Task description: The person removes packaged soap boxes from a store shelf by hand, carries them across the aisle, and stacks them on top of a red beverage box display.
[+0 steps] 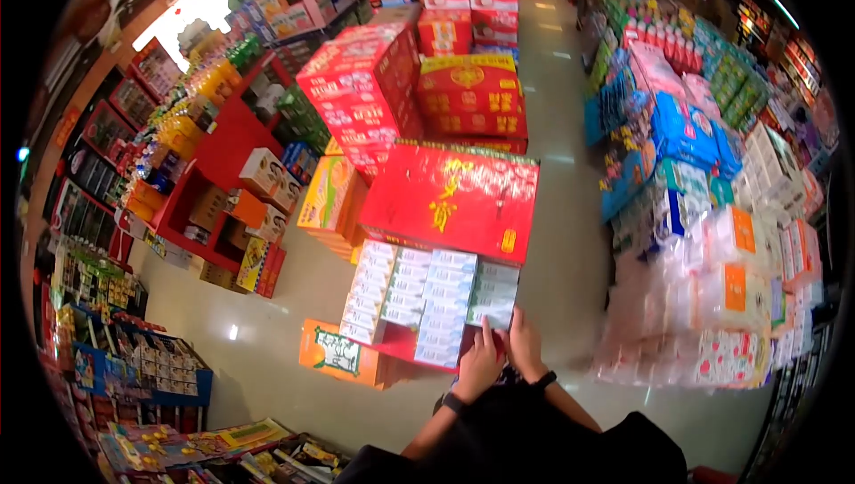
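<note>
Small white and pale-blue boxes are stacked in several rows on a red base, in front of a large red gift carton. At the near end of the rightmost row, my left hand has its index finger laid over a small greenish-white box, the other fingers bent. My right hand is closed against that box's right side, fingers pointing away from me. The two hands almost meet at this corner, and the undersides of their fingers are hidden. Each wrist wears a dark band.
An orange carton sits low at the left of the stack. Tall red cartons rise behind it. To the right, past the aisle floor, stand plastic-wrapped paper packs. Red shelving with bottles lines the left.
</note>
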